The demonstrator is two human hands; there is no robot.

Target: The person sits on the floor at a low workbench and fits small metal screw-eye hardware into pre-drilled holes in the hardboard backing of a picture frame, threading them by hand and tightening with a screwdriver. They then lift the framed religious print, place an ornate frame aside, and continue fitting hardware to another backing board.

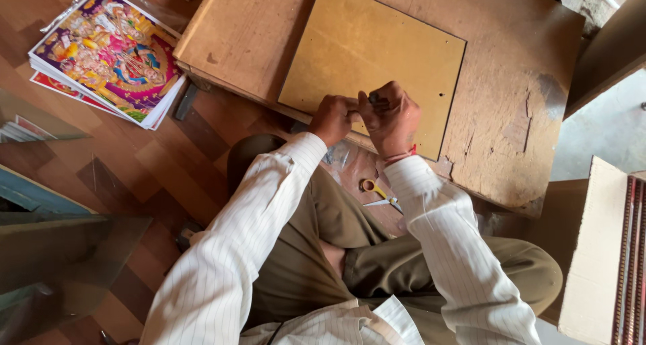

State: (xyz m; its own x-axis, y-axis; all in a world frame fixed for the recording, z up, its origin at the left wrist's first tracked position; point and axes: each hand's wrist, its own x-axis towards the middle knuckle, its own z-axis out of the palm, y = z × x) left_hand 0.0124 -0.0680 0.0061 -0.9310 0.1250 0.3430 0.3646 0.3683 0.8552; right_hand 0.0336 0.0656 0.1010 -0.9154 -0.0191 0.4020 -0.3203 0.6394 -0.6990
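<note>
Striped sleeves bent inward, left hand, right hand fisted together on backing board

A plain mustard-brown backing board is seen at the upper centre of the frame, laid on a paler tan wooden table marked with darker stains and scuffs at the right. White sleeves with fine dark pinstripes and olive-khaki trousers are shown at the lower centre, with a red thread at the wrist. At the upper left a stack of prints is coloured in magenta, purple, yellow and green (densely patterned), over a floor of reddish-brown planks, and yellow-handled scissors are seen below the hands.
</note>
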